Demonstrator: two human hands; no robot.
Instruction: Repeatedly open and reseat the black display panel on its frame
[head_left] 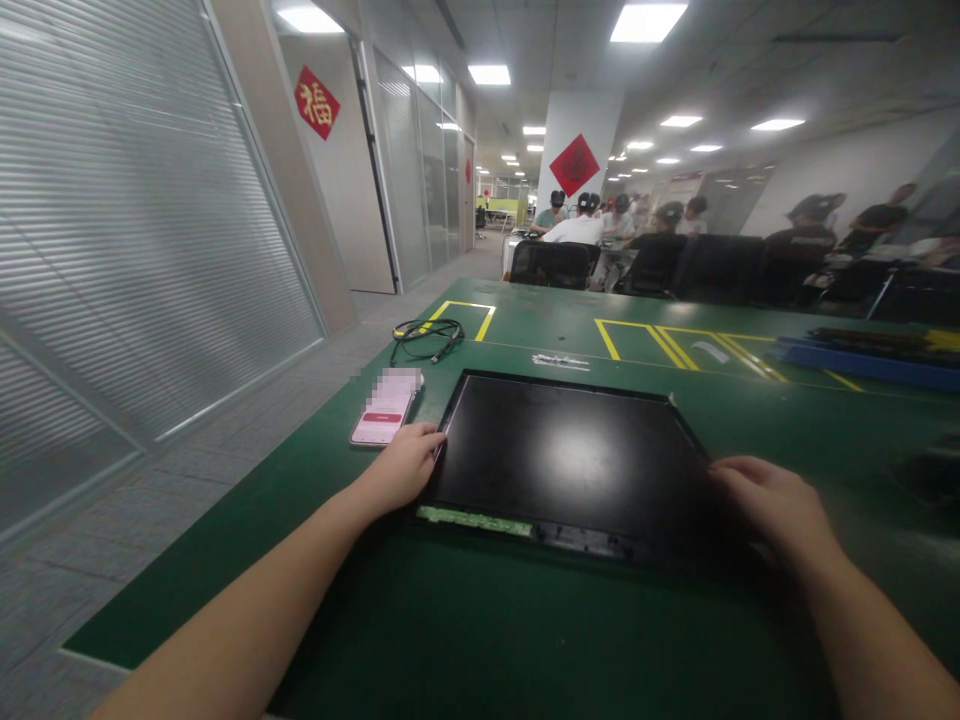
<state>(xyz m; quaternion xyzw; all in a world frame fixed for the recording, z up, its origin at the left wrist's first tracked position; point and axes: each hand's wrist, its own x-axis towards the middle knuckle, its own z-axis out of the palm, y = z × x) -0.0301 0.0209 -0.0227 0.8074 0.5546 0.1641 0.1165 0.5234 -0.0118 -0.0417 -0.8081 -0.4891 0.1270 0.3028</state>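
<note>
A black flat display panel lies face up on the green table, with a thin green circuit strip along its near edge. My left hand grips the panel's left edge, fingers curled over it. My right hand rests on the panel's right edge, fingers bent around it.
A phone with a lit screen lies just left of the panel. A coiled black cable sits farther back. Yellow tape marks cross the table, and a blue tray stands at the right. Several people sit at desks behind black chairs.
</note>
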